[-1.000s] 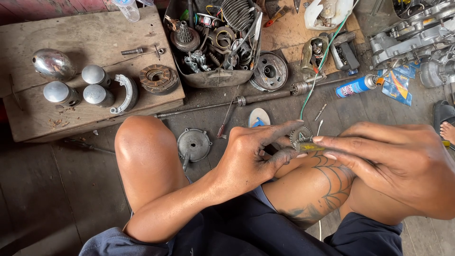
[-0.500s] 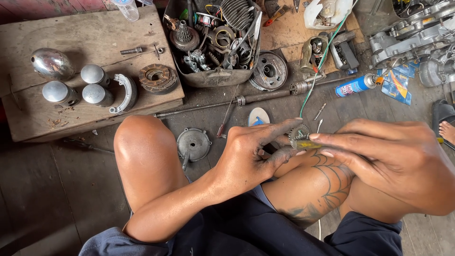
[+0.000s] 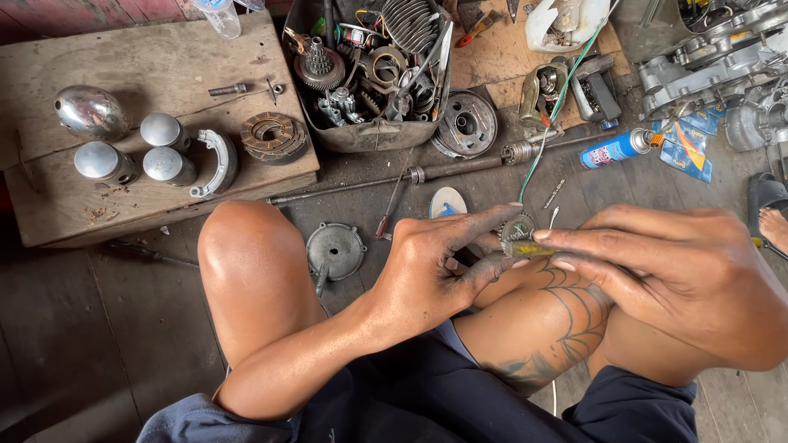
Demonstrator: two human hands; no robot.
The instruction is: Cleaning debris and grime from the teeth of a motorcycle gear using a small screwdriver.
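Observation:
Above my tattooed right knee, my left hand (image 3: 439,267) pinches a small toothed gear (image 3: 517,230) between grease-blackened fingertips. My right hand (image 3: 681,283) comes in from the right and holds a thin yellow-handled tool (image 3: 533,248) pressed against the gear. Both hands meet at the gear. Most of the tool's handle is hidden under my right fingers. My bare left knee (image 3: 250,262) rises to the left of my hands.
A wooden board (image 3: 164,74) at the back left carries shiny metal caps, a brake shoe and a round coil. A tray of engine parts (image 3: 373,66), a long steel shaft (image 3: 427,172), a round metal cover (image 3: 335,248) and a blue spray can (image 3: 616,148) lie on the floor.
Hands and gear have stayed in nearly the same place over the knee; the fingers shift only slightly around the gear.

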